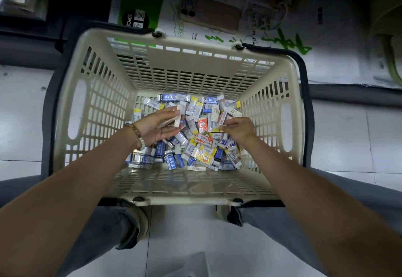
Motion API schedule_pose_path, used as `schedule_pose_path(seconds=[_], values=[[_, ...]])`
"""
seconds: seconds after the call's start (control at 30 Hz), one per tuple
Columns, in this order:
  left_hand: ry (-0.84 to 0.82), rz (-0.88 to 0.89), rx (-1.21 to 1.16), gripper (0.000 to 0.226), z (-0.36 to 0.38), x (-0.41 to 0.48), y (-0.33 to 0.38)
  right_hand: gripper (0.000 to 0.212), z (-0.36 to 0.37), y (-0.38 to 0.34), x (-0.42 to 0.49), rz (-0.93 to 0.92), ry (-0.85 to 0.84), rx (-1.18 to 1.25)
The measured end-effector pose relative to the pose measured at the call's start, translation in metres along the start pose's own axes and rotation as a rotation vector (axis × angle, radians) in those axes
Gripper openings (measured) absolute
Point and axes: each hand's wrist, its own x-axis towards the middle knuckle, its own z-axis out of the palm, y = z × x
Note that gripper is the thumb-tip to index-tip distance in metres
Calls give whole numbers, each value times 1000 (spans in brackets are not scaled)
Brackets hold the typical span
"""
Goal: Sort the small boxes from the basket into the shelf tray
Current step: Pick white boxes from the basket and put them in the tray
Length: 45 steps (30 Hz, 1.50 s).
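Observation:
A cream plastic basket (71, 111) stands on the floor between my feet. Its bottom is covered by a heap of small boxes (202, 139), blue, white, yellow and orange. Both my hands are down inside it. My left hand (159, 127), palm turned up, holds a few small white boxes (177, 114) stacked across its fingers. My right hand (238, 127) has its fingertips pinched on a small yellow-and-white box (217, 129) at the top of the heap. The shelf tray is out of view.
The basket's dark handles (305, 94) hang down along its sides. Beyond it lie large printed packages (217, 15) against a dark shelf base. White floor tiles lie left and right. My shoes (134, 226) and grey trouser legs are just below the basket.

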Motion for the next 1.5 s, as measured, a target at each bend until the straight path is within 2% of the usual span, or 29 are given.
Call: schedule_pose_path(seconds=[0.13, 0.2, 0.3, 0.43, 0.53, 0.67, 0.8, 0.93, 1.03, 1.13, 1.27, 1.4, 1.5], values=[[-8, 5, 61, 46, 9, -6, 3, 17, -16, -3, -14, 6, 36, 103], [14, -11, 146, 45, 18, -14, 8, 20, -30, -11, -24, 23, 7, 208], [104, 7, 294, 42, 39, -33, 26, 26, -55, -39, -46, 21, -114, 420], [166, 153, 376, 55, 74, -75, 71, 25, -92, -92, -88, -49, -283, 642], [127, 272, 412, 47, 102, -122, 108, 21, -125, -134, -130, -219, -340, 579], [-28, 422, 374, 17, 129, -183, 135, 19, -161, -182, -189, -419, -378, 548], [-54, 489, 244, 22, 139, -226, 135, 22, -170, -217, -232, -511, -455, 632], [-59, 539, 124, 28, 146, -241, 137, 21, -167, -244, -249, -615, -440, 553], [-46, 597, 113, 32, 152, -242, 148, 21, -167, -253, -248, -640, -398, 511], [20, 578, 205, 40, 150, -240, 154, 29, -167, -259, -244, -642, -408, 498], [63, 561, 359, 36, 143, -235, 160, 34, -166, -260, -237, -640, -393, 424], [-17, 530, 338, 21, 139, -233, 160, 23, -159, -253, -231, -589, -385, 355], [-2, 551, 326, 22, 141, -232, 157, 25, -153, -252, -230, -538, -415, 374]])
